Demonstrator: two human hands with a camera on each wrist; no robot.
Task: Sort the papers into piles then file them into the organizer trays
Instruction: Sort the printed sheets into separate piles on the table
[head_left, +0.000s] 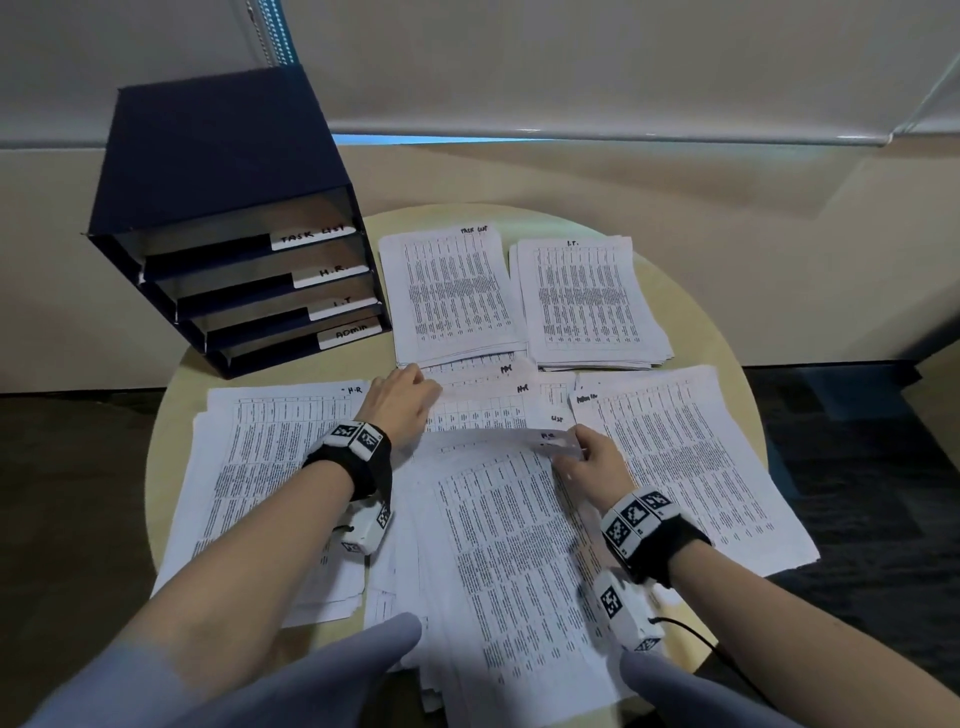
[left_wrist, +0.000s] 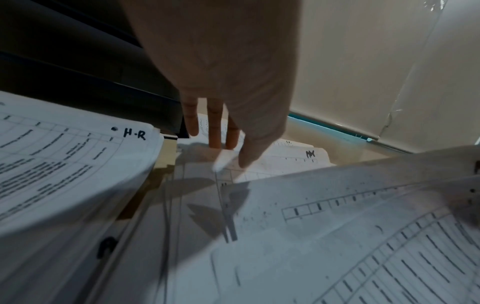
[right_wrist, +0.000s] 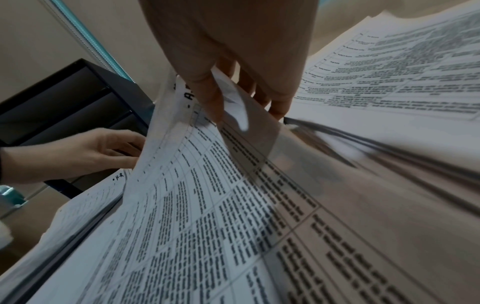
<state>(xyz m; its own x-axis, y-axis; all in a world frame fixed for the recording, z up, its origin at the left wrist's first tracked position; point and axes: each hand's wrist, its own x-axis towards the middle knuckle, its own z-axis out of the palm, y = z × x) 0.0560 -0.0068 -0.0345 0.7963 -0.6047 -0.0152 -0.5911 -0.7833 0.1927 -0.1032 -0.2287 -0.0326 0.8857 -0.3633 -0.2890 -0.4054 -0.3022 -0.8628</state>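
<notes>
Head view: the unsorted stack (head_left: 514, 561) fills lower centre, long axis toward the camera; the right hand (head_left: 589, 460) pinches its top sheet's far corner. Left wrist view: the left hand (left_wrist: 221, 82) presses straight fingers (left_wrist: 215, 127) on spread sheets. Right wrist view: the H.R pile (right_wrist: 85, 205) lies lower left, nearer the left hand.

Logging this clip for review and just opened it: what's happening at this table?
A person is sorting printed papers on a round table. The right hand pinches the top corner of a sheet lifted off the unsorted heap in front of them, while the left hand rests its fingers on loose sheets beyond it. Four labelled piles lie around: H.R., Task List, I.T. and Admin. The dark organizer stands at the back left; no papers show in its trays.
</notes>
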